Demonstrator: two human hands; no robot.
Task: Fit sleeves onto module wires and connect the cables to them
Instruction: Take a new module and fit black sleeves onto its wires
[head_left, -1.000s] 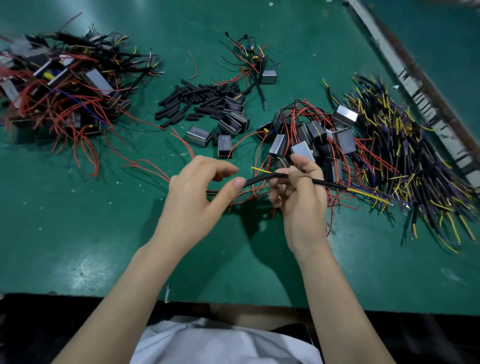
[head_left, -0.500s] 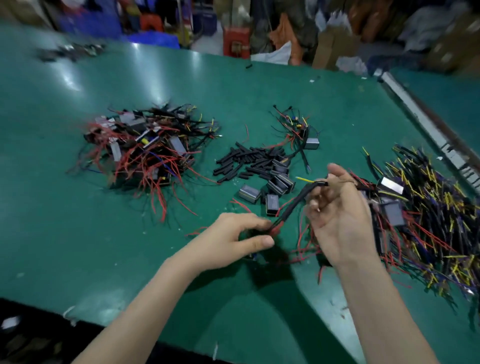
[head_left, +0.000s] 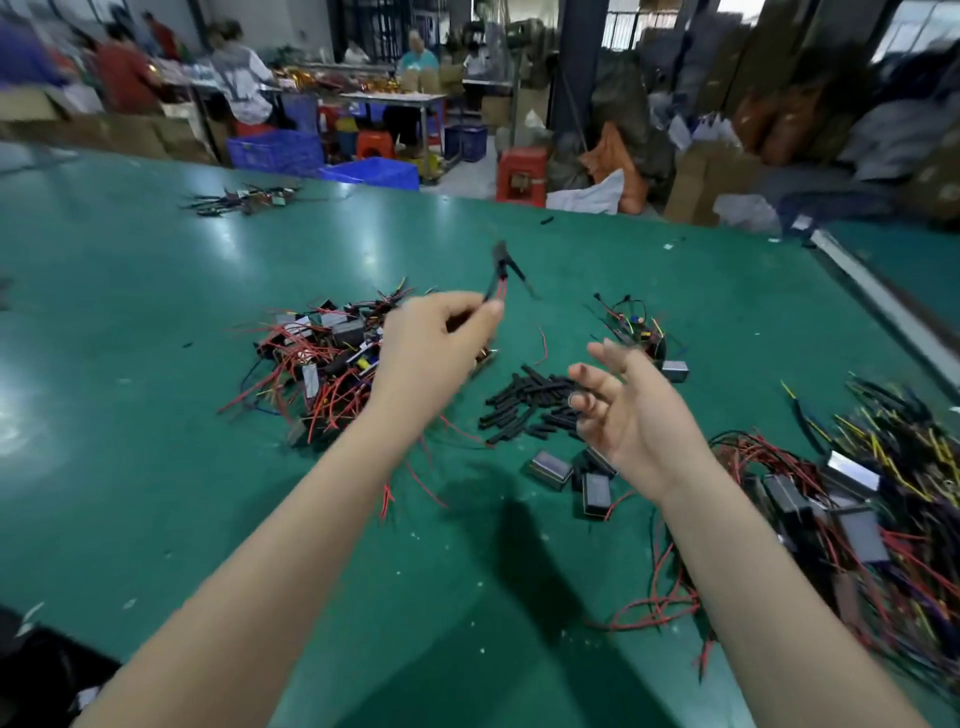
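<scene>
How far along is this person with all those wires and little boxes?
Done: a tangled pile of wired modules lies at the left, seemingly finished ones. In hand: the left hand pinches a sleeved wire piece above the table; the right hand is open and holds nothing. Left: loose black sleeves, several modules and a big heap of cables at the right, so plenty remains.

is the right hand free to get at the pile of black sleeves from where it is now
Probably yes. The right hand is open and holds nothing, hovering just above the near-right edge of the black sleeves, with nothing between them. The left hand pinches a wire assembly farther left, out of the way.
</scene>
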